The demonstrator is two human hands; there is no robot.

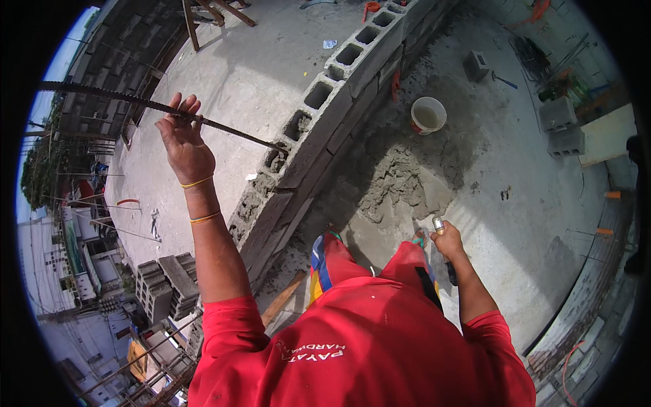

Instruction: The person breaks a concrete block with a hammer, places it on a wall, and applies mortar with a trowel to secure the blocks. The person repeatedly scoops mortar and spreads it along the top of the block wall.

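Observation:
My left hand [186,139] is raised at the left, its fingers bent around a ribbed steel rebar [237,129]. The rebar slants from the upper left down to an open cell in the top of a hollow-block wall [317,125]. Mortar [254,197] sits on the near end of the wall and in some nearby cells. Low beside my right leg, my right hand [447,241] is closed on a dark-handled hand tool [439,224] with a shiny metal end. Its working end is hard to make out. Ahead of my feet lies a heap of wet mortar [400,183].
A white bucket [428,115] of murky liquid stands beyond the mortar. Loose hollow blocks [477,66] and a blue-handled hammer [504,81] lie at the upper right. Stacked blocks [166,285] and a wooden plank [283,298] are at the lower left.

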